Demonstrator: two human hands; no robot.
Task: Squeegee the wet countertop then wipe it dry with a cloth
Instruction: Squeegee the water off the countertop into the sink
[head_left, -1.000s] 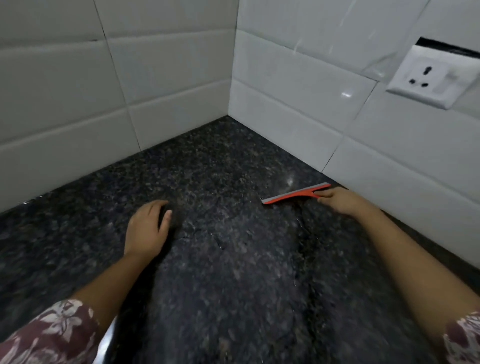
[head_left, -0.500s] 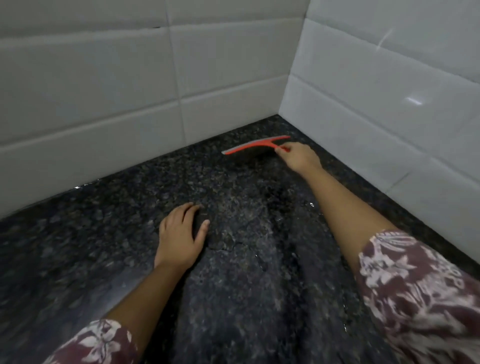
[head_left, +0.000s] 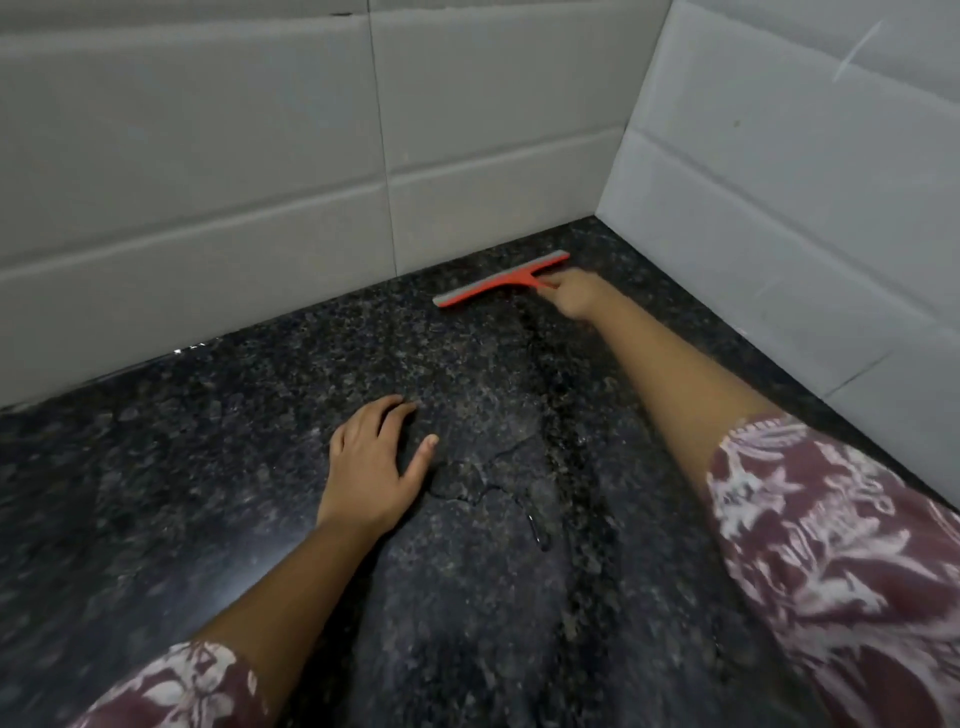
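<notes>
Head view.

Countertop (head_left: 218, 467): dark speckled stone, set into a corner between two walls of pale tiles (head_left: 208, 171). Wet streaks and a thin line of water run down its middle, with a small bead of water near the centre.

Squeegee (head_left: 501, 280): red, T-shaped, with a grey blade along its far edge. It lies far back on the countertop, blade down on the stone, close to the rear wall and near the corner. The blade runs roughly parallel to the rear wall.

Right hand (head_left: 576, 296): arm stretched forward, fingers curled around the squeegee's short handle, which is mostly hidden inside the grip.

Left hand (head_left: 371, 467): rests palm down on the countertop, well apart from the squeegee. Fingers straight and slightly spread, thumb held out to the side; it holds nothing.

Sleeves (head_left: 841, 551): maroon fabric with a white floral print, on both arms, reaching to about the elbow.
</notes>
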